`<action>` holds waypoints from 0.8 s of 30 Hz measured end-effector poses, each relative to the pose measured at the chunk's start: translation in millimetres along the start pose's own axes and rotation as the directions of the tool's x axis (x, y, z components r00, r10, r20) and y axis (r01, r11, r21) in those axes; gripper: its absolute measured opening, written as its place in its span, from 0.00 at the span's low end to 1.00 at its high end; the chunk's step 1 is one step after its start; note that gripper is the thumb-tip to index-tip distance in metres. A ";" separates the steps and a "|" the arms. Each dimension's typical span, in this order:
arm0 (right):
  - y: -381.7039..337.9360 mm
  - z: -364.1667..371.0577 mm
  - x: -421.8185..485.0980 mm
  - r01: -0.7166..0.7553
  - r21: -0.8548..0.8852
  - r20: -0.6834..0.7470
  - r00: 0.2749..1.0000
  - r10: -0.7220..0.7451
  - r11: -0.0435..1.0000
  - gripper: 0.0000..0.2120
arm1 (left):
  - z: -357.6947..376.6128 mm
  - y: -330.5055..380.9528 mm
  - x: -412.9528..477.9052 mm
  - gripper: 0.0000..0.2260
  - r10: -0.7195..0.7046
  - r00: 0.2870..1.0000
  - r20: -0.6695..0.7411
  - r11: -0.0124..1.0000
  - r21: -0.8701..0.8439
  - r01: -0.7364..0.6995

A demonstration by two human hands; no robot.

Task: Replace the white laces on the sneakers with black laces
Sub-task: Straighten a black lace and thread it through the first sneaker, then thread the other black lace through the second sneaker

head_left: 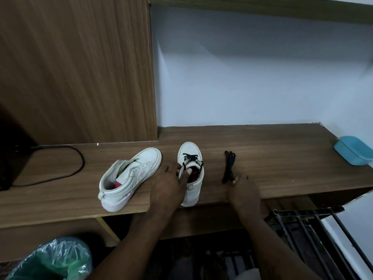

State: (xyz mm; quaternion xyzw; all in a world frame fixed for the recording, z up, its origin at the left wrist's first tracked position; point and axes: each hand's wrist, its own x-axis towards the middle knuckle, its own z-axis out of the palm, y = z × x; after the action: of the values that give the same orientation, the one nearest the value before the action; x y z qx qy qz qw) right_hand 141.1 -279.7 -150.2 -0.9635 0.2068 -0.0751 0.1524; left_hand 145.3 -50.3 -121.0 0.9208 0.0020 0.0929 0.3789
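Note:
Two white sneakers stand on the wooden desk. The left sneaker has no lace and lies angled, toe pointing up-right. The right sneaker carries a black lace through its eyelets. My left hand grips that shoe at its collar, thumb inside the opening. A bundled black lace lies on the desk to the right of it. My right hand pinches the near end of that bundle with its fingertips.
A blue plastic tub sits at the desk's right end. A black cable loops across the left part. A green plastic bag is below left; a dark metal rack stands below right.

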 end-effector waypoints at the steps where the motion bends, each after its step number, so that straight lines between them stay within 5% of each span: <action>1: -1.1 0.2 0.9 -0.006 0.047 0.000 1.000 0.006 0.999 0.09 | -0.2 -0.7 -0.6 0.18 0.007 1.000 0.008 1.000 0.000 -0.007; 7: -7.7 2.4 -4.8 -0.052 0.317 -0.026 0.998 0.063 0.947 0.05 | -15.1 2.4 -2.9 0.19 -0.035 0.997 0.063 0.998 0.051 0.032; 11: -9.7 -3.3 -9.2 0.072 0.439 -0.016 0.997 -0.072 0.896 0.12 | -40.3 -3.4 -5.7 0.10 0.058 0.984 -0.167 0.984 0.178 -0.027; 14: -25.6 -14.9 -12.0 0.067 0.585 0.007 0.996 -0.088 0.808 0.17 | -60.2 -17.1 -10.6 0.14 0.095 0.951 -0.293 0.913 0.406 0.033; 20: -89.2 -51.2 -21.4 0.151 0.829 -0.087 0.986 -0.143 0.539 0.09 | -89.6 -40.1 -8.8 0.17 -0.133 0.975 -0.176 0.888 0.415 0.196; 24: -133.5 -69.0 -37.2 0.331 0.813 -0.233 0.939 -0.253 0.479 0.07 | -93.3 -43.6 -10.1 0.14 -0.127 0.979 -0.159 0.902 0.392 0.180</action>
State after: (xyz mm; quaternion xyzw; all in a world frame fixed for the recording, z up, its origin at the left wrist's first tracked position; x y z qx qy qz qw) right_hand 143.4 -166.3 -44.9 -0.7863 -0.0161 -0.2289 0.5736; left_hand 122.2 45.1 -88.3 0.9680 0.1183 0.1200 0.1858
